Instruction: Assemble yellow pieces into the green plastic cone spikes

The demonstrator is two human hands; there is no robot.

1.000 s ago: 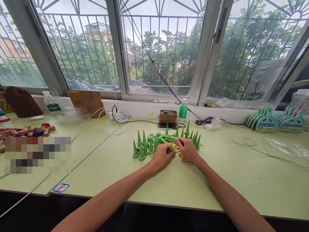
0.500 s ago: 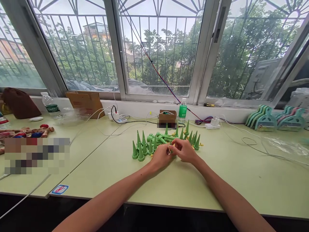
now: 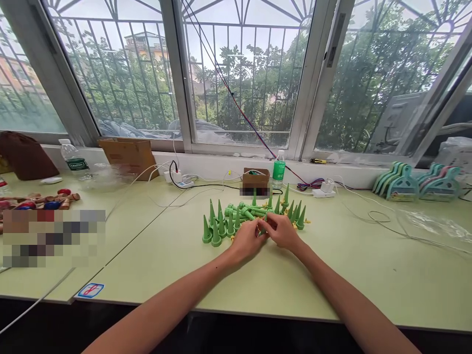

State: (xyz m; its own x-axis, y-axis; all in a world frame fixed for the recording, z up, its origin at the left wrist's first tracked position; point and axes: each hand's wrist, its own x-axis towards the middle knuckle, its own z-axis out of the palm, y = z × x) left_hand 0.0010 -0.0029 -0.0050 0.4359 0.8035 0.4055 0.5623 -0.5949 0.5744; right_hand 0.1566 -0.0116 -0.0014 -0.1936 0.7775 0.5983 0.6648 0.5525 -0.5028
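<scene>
Several green cone-shaped spikes (image 3: 216,228) stand upright on the pale green table (image 3: 258,280), with more lying in a pile (image 3: 247,211) behind them among small yellow parts (image 3: 295,225). My left hand (image 3: 246,239) and my right hand (image 3: 282,230) meet just in front of the pile. Both are closed in a pinch around one green spike (image 3: 263,227) held between them, its tip pointing up.
A green bottle (image 3: 279,170) and a small brown box (image 3: 255,179) stand behind the pile by the window sill. White cables and chargers (image 3: 324,189) run along the back. A cardboard box (image 3: 129,156) and a water bottle (image 3: 72,156) sit at the left, teal plastic pieces (image 3: 400,182) at the right.
Both hands lifted off the pile and came together, first around a small yellow part, now pinching a green spike between them.
</scene>
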